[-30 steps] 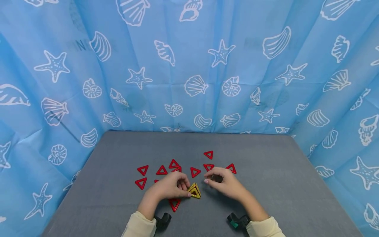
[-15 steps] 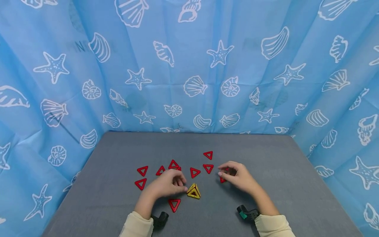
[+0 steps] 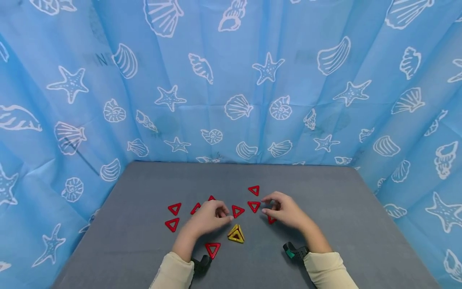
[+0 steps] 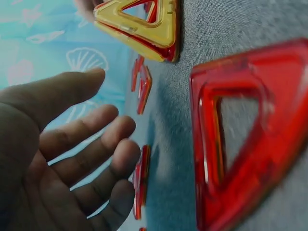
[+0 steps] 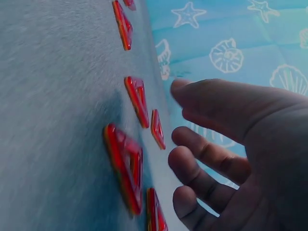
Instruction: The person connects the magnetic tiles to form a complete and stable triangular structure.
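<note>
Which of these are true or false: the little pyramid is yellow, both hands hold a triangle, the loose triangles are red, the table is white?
1. The little pyramid is yellow. True.
2. Both hands hold a triangle. False: the left hand and the right hand both hover with empty, loosely bent fingers, as the wrist views show.
3. The loose triangles lying flat, such as the one nearest the person, are red. True.
4. The table is white. False: it is grey, and the curtain behind it is blue with white shells.
</note>
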`<state>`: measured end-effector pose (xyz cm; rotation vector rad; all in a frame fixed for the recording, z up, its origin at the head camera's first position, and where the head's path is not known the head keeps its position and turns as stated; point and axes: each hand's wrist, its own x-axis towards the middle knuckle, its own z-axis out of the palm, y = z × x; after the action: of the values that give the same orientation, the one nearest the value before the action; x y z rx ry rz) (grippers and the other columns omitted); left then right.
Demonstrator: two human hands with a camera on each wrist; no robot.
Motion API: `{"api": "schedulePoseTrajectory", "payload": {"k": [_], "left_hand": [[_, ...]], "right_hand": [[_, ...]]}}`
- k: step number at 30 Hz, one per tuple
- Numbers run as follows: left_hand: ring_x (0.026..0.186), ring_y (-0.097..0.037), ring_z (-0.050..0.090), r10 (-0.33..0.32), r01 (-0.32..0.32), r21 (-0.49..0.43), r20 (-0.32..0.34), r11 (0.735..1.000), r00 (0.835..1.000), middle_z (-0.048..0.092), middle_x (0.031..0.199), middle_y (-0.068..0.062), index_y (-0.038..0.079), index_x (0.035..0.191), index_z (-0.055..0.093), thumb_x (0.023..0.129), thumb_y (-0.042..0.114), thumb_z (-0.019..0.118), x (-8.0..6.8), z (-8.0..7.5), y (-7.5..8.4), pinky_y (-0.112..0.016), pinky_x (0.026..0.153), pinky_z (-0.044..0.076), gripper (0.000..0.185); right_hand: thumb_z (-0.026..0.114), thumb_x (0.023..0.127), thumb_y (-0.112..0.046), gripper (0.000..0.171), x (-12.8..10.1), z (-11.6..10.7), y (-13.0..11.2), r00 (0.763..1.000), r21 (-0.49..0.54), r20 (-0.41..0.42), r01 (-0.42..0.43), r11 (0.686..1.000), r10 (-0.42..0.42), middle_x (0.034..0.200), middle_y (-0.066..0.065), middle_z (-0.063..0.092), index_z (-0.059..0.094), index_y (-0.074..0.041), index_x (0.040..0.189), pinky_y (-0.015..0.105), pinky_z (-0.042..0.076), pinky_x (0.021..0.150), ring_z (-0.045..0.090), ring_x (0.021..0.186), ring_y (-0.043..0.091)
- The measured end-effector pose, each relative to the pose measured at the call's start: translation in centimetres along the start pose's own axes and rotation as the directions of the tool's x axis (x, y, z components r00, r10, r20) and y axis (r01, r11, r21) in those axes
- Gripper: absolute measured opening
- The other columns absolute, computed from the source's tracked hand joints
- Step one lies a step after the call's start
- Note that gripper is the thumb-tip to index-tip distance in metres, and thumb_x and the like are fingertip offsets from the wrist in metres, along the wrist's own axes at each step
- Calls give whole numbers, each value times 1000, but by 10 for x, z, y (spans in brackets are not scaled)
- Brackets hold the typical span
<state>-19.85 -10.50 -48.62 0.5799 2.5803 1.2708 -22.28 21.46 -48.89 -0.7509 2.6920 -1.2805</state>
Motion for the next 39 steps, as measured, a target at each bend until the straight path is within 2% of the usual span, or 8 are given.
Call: {"api": "schedulePoseTrajectory", "payload": {"k": [2, 6, 9, 12, 19, 26, 33, 39], "left_hand": [[78, -15, 61, -20, 21, 16, -10, 1000, 1000, 67, 89, 1, 15, 98, 71, 98, 30, 78, 5, 3, 2, -32, 68, 52, 16], [71, -15, 59, -103, 105, 77, -39, 991, 994, 64, 83, 3, 15, 96, 73, 96, 35, 79, 16, 8, 8, -33, 65, 49, 21], [59, -14, 53, -155, 162, 140, -56, 977, 986, 59, 69, 4, 13, 93, 74, 94, 37, 81, 24, 12, 15, -32, 58, 44, 25], [53, -14, 50, -177, 188, 187, -70, 964, 982, 54, 60, 2, 10, 94, 75, 91, 37, 84, 30, 16, 20, -32, 56, 40, 28], [64, -15, 57, -211, 234, 238, -118, 943, 970, 60, 69, 2, 8, 107, 74, 86, 32, 90, 36, 24, 25, -35, 62, 45, 36], [65, -13, 54, -190, 213, 271, -111, 939, 976, 59, 73, 4, 11, 110, 75, 88, 26, 89, 35, 25, 22, -34, 62, 43, 30], [69, -14, 54, -176, 190, 215, -82, 958, 981, 60, 78, 4, 10, 118, 78, 91, 17, 84, 30, 22, 20, -32, 62, 43, 29], [69, -15, 54, -186, 197, 200, -74, 960, 980, 60, 78, 2, 9, 117, 78, 91, 15, 84, 31, 21, 19, -33, 63, 43, 27]], "right_hand": [[79, 96, -14, 32, 6, 1, 0, 1000, -30, 17, -10, 1000, 11, 114, 18, 68, 73, 0, 124, 27, 51, 64, 57, 75, 9], [79, 96, -13, 33, 17, 4, -4, 998, -76, 51, -29, 997, 33, 115, 15, 67, 73, -1, 126, 27, 50, 65, 57, 75, 10], [77, 97, -11, 31, 24, 6, -6, 996, -109, 63, -52, 993, 59, 116, 13, 67, 73, -2, 126, 28, 49, 64, 56, 72, 11], [75, 97, -8, 28, 30, 9, -7, 994, -146, 68, -77, 986, 87, 115, 11, 66, 75, -5, 125, 28, 48, 65, 54, 72, 11], [77, 96, -10, 25, 32, 10, -6, 987, -193, 90, -115, 974, 134, 110, 10, 66, 77, -5, 120, 29, 47, 68, 52, 76, 13], [79, 95, -12, 23, 34, 12, -4, 985, -188, 102, -118, 975, 139, 108, 8, 65, 77, -6, 118, 28, 46, 67, 52, 76, 13], [80, 95, -14, 18, 34, 13, -2, 985, -182, 106, -117, 976, 138, 108, 6, 66, 77, -9, 112, 28, 46, 68, 53, 77, 13], [81, 95, -15, 17, 36, 16, -1, 986, -180, 118, -92, 979, 115, 106, 5, 66, 77, -10, 110, 28, 47, 71, 55, 81, 14]]}}
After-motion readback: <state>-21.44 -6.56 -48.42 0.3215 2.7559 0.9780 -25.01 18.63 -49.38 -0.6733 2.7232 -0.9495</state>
